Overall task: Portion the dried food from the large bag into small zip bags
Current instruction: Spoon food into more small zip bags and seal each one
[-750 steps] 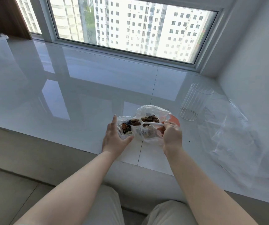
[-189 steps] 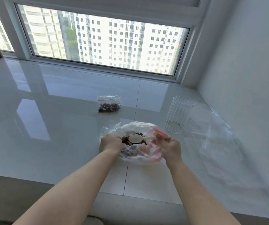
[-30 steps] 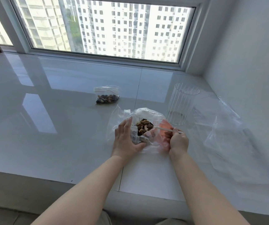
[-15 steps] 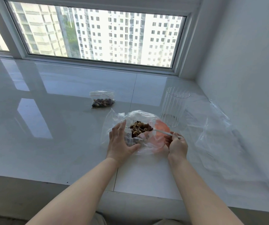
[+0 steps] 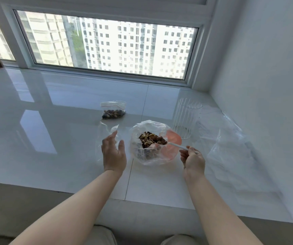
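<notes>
Right hand (image 5: 193, 160) grip: pinching white plastic spoon (image 5: 175, 145), bowl in large bag (image 5: 151, 144) of dried nuts, mid-sill. Left hand (image 5: 114, 152) grip: spread, at empty zip bag (image 5: 106, 137). Filled zip bag (image 5: 113, 110) toward window. Step: scooping. Next, likely: hold bag mouth open.

Bright daylight enters through the window (image 5: 106, 48) ahead. The glossy surface (image 5: 53, 106) mirrors the panes as pale glare patches. Shadows are soft and faint. Wide-angle distortion bends the frame edges; detail is slightly soft throughout.
</notes>
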